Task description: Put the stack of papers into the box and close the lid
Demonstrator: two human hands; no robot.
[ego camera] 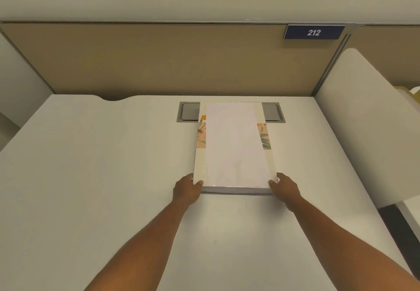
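Papers (236, 145) lie atop the floral box (201, 154), both hands' fingers (197, 184) gripping its near corners.

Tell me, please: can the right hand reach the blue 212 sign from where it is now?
Probably not. The right hand grips the near corner of the paper stack, while the sign hangs high on the partition, beyond the desk's far edge.

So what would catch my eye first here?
Probably the white stack of papers lying on a flower-patterned box mid-desk, over a grey hatch at the back. Next, the left hand and right hand gripping the near corners. Then the blue "212" sign on the partition, upper right.
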